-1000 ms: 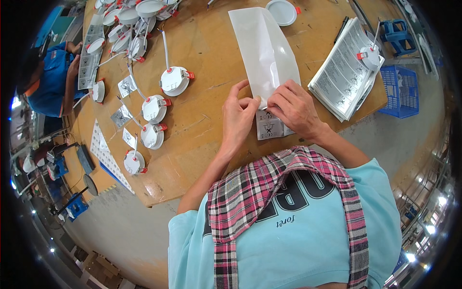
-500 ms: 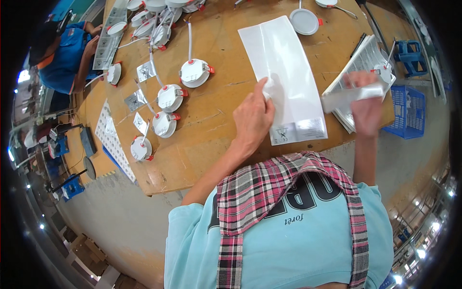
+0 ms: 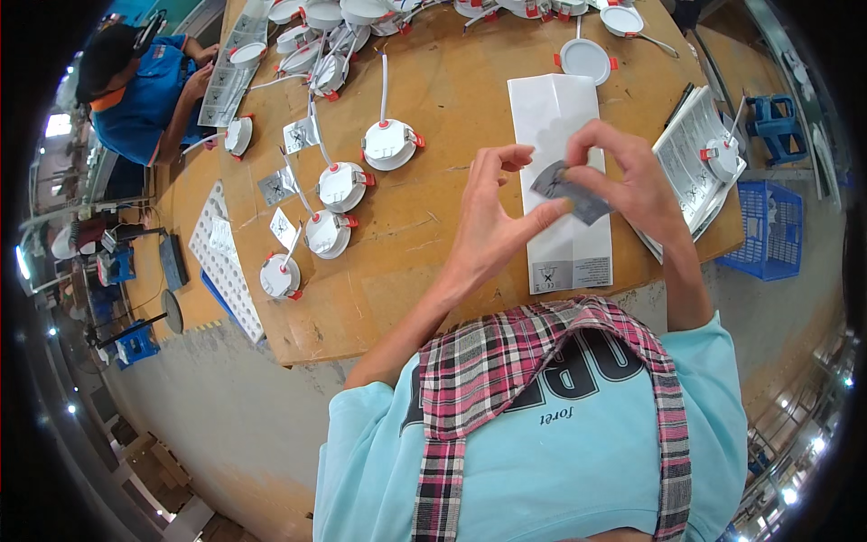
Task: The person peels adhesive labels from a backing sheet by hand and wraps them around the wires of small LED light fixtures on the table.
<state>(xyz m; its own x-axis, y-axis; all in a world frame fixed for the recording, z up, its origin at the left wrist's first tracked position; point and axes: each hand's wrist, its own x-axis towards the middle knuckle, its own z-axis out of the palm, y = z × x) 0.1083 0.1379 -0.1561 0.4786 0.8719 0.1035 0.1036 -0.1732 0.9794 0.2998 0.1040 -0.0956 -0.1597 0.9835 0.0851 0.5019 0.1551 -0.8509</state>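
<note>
A small silver-grey label is pinched between the thumb and fingers of my right hand. Facing it, my left hand has its fingers apart and holds nothing; its thumb tip comes close to the label's edge, and I cannot tell whether they touch. Beneath both hands lies a long white backing sheet, with one silver label stuck at its near end. To the left, a row of round white downlights with red clips and white cables rests on the table, some beside loose silver labels.
More downlights are heaped at the far edge of the wooden table. On the right, a stack of label sheets carries another downlight. A blue crate stands beyond the table. At far left sits a co-worker in blue.
My right hand has come left from the sheet stack to above the backing sheet, bringing the label. My left hand has let go of the sheet and lifted, fingers spread.
</note>
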